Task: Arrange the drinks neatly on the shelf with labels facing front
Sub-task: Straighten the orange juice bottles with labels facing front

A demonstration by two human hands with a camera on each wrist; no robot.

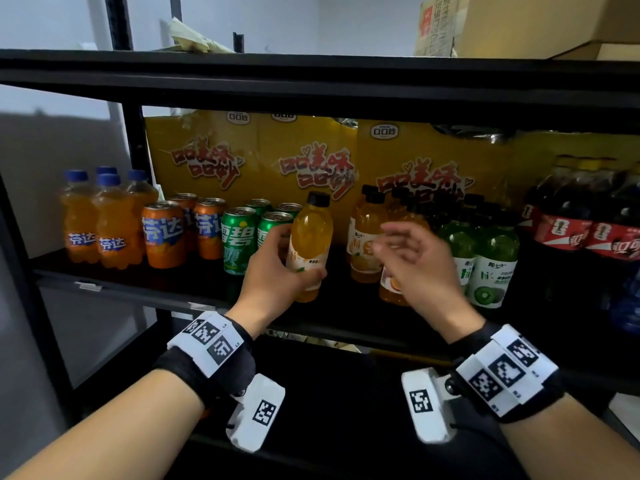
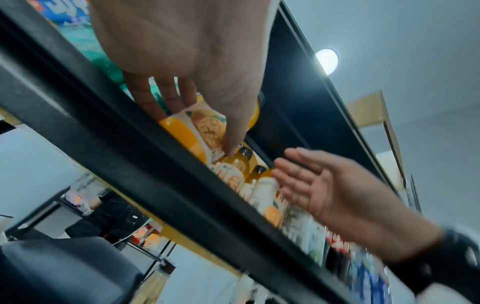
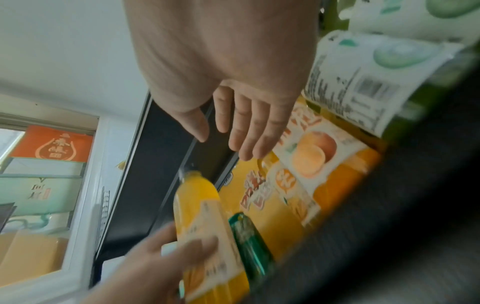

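Observation:
My left hand (image 1: 277, 268) grips an orange juice bottle (image 1: 310, 237) with a black cap, held upright just above the black shelf (image 1: 138, 282), between the green cans (image 1: 239, 237) and a group of orange juice bottles (image 1: 367, 237). In the left wrist view its fingers (image 2: 166, 96) and thumb wrap the bottle (image 2: 189, 131). My right hand (image 1: 408, 251) hovers with straight fingers, holding nothing, in front of the orange juice bottles. The right wrist view shows its fingers (image 3: 249, 127) spread above those bottles (image 3: 324, 164), with the held bottle (image 3: 205, 216) lower left.
Orange soda bottles (image 1: 100, 223) and orange cans (image 1: 162, 233) stand at the left. Green kiwi drink bottles (image 1: 488, 261) and cola bottles (image 1: 585, 220) stand at the right. Yellow snack bags (image 1: 311, 161) line the back. The upper shelf (image 1: 311, 84) carries a cardboard box (image 1: 519, 26).

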